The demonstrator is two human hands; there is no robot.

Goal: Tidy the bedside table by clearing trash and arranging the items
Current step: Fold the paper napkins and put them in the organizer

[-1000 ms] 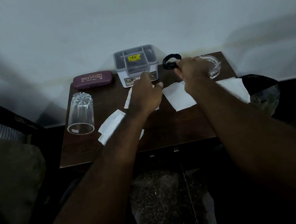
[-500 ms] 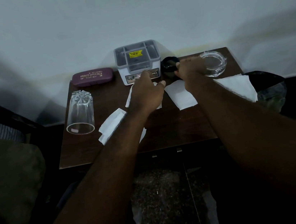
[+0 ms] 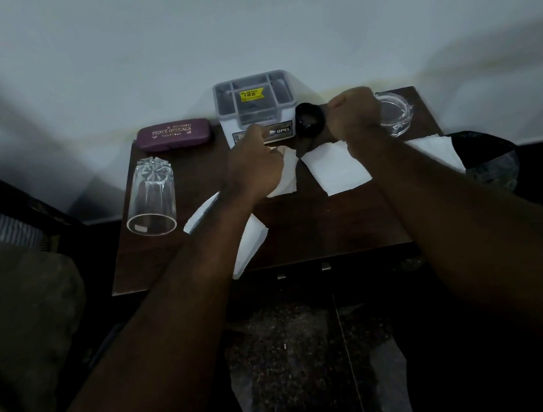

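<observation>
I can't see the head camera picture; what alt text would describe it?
Two bare arms reach over a dark bedside table: the right hand grips a black ring-shaped object, the left hand rests on white tissue. A tipped glass and clear ashtray flank them.

Dim room: a plain pale wall [image 3: 238, 20] stands behind a dark wooden bedside table [image 3: 318, 234], with speckled stone floor [image 3: 283, 359] below.

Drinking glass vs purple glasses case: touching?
Apart. The head view shows the drinking glass lying on its side, with a strip of bare table between its faceted base and the purple glasses case behind it.
</observation>
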